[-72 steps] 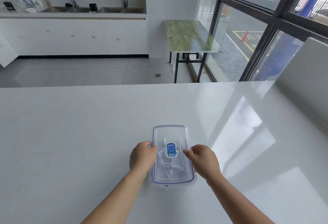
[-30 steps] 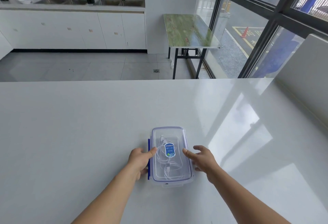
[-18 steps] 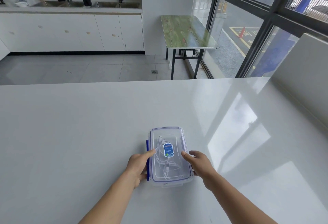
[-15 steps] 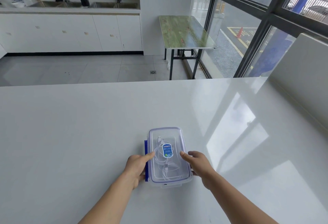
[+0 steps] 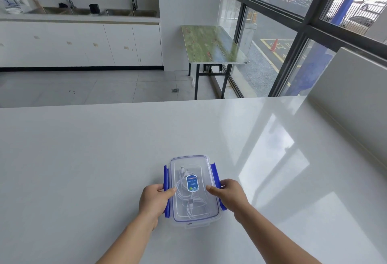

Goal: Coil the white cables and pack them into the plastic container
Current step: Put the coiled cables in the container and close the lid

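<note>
The white cables (image 5: pixel 195 207) lie looped inside the clear rectangular plastic container (image 5: pixel 193 221). Through the transparent lid (image 5: pixel 195 159) the loops blur together, so their number cannot be told. One plug end shows near the far end. A blue oval label (image 5: pixel 192 182) on the lid covers part of them, and its print is too small to read. Most of each hand's fingers are hidden below the container's sides.

The lid sits on top. The left blue clasp (image 5: pixel 165 177) and the right blue clasp (image 5: pixel 214 172) stand out sideways from its long edges. The left hand (image 5: pixel 155 201) grasps the left blue clasp, with the thumb on the lid's rim and the fingers curled beneath. The right hand (image 5: pixel 229 193) grasps the right blue clasp in the same way.

The container rests on the glossy white table (image 5: pixel 83 159), close to the person and about midway across. Wide tabletop stretches left, right and ahead, and the near edge is cut off by the frame. Beyond the far edge stand a green-topped folding table (image 5: pixel 211 44), dark-framed windows (image 5: pixel 303 27) and white cabinets (image 5: pixel 83 44).
</note>
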A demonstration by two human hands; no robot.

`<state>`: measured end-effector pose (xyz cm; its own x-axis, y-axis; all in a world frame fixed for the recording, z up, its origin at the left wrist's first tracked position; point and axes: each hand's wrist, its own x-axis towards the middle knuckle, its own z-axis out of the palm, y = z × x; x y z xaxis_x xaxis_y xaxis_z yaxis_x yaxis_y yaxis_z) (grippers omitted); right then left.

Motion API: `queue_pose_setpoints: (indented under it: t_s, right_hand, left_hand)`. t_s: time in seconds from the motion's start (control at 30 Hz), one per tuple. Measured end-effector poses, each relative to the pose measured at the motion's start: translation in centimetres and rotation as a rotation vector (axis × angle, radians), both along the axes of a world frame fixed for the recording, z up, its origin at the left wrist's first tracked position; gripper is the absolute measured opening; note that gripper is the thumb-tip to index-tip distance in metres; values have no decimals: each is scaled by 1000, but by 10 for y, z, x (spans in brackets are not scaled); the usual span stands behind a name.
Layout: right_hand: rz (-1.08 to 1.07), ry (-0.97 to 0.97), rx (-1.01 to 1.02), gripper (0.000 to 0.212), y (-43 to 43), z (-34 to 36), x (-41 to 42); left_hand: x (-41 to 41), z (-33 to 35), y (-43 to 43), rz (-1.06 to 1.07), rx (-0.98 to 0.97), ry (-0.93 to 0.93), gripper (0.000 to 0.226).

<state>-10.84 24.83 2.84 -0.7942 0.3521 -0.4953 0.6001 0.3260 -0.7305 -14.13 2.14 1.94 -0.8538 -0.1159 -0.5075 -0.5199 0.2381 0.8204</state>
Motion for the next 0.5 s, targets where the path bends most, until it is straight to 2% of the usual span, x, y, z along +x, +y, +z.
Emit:
queue_pose_setpoints:
  t_s: [0.13, 0.23, 0.37, 0.5]
  right_hand:
    - [35, 50, 190, 46, -8, 9, -1]
    - [72, 49, 226, 45, -11, 12, -1]
    - [132, 40, 234, 45, -8, 12, 1]
    - [195, 58, 337, 32, -7, 10, 2]
  left_hand:
    - [3, 2, 6, -93, -218, 116, 12]
    - [6, 4, 10, -158, -390, 163, 20]
    - [8, 5, 11, -218, -467, 190, 28]
    - [11, 3, 12, -276, -515, 248, 21]
